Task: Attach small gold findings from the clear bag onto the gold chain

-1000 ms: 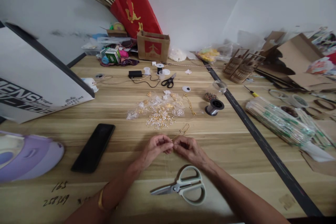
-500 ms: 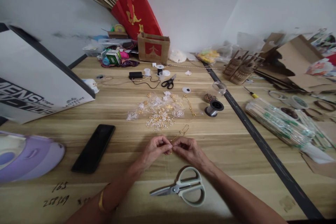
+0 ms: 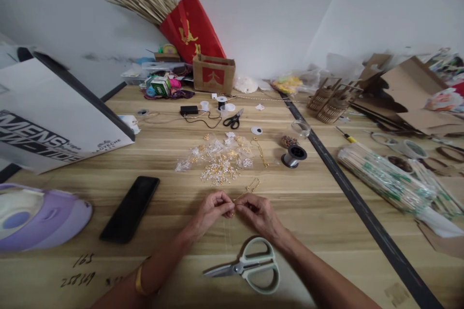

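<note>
Both hands meet above the tabletop, fingertips nearly touching. My left hand [image 3: 213, 211] is closed in a pinch on the near end of a thin gold beaded chain [image 3: 253, 184]. My right hand [image 3: 260, 212] pinches at the same spot, its fingertips hiding most of what they grip. The chain trails away behind the fingers onto the wood, and a fine clear thread [image 3: 227, 231] hangs below them. Scissors with pale green handles [image 3: 259, 265] lie just in front of my wrists. Beyond the hands is a pile of gold and clear beads [image 3: 220, 166] with small plastic bags.
A black phone [image 3: 130, 208] lies left, near a purple-and-white object [image 3: 54, 219]. Past the beads are black scissors [image 3: 233, 119], another gold chain [image 3: 260, 153] and a wire spool [image 3: 294, 156]. Wrapped sticks [image 3: 384, 174] lie right; a white box [image 3: 61, 116] stands left.
The whole scene sits slightly lower in view as the camera tilts. Both hands keep pinching together, with only small shifts of the fingers.
</note>
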The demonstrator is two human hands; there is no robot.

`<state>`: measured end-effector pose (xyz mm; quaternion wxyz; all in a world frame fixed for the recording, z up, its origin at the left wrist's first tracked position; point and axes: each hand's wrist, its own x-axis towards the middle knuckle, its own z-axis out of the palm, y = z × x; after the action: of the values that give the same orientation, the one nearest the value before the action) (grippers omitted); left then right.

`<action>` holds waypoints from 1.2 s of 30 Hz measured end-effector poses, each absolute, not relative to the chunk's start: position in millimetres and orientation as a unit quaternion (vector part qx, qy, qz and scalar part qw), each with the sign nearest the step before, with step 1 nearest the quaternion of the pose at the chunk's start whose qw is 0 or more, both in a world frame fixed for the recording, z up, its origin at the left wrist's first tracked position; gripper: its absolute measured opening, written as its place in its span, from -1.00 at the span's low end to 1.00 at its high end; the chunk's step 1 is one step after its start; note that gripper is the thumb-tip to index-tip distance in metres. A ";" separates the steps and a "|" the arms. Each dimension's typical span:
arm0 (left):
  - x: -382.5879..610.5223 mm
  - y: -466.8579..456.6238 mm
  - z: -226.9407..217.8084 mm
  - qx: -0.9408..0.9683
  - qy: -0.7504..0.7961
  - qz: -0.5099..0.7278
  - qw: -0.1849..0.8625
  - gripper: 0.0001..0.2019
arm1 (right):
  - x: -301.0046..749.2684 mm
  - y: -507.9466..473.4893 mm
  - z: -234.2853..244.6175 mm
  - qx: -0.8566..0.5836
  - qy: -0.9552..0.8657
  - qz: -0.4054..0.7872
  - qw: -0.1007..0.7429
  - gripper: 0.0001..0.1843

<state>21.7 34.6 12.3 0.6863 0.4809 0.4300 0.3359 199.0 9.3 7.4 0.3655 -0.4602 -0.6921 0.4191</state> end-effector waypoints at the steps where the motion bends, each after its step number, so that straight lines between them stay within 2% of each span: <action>1: 21.8 34.8 12.5 0.481 0.433 0.337 0.684 -0.68 | 199.6 9.5 8.1 -0.459 -0.701 0.406 0.364 -0.84; 7: 22.0 37.2 13.6 0.486 0.434 0.329 0.684 -0.64 | 199.6 8.7 15.7 -0.463 -0.725 0.344 0.375 -0.84; 20: 21.1 40.3 18.3 0.489 0.437 0.322 0.683 -0.67 | 198.4 7.4 16.0 -0.413 -0.777 0.309 0.360 -0.82; 36: 24.5 42.7 6.7 0.470 0.441 0.334 0.688 -0.75 | 201.3 5.5 17.7 -0.396 -0.843 0.235 0.278 -0.76</action>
<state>24.5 42.7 6.7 0.6875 0.4703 0.4411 0.3339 201.3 5.5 17.7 0.2779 -0.3959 -0.8432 0.2347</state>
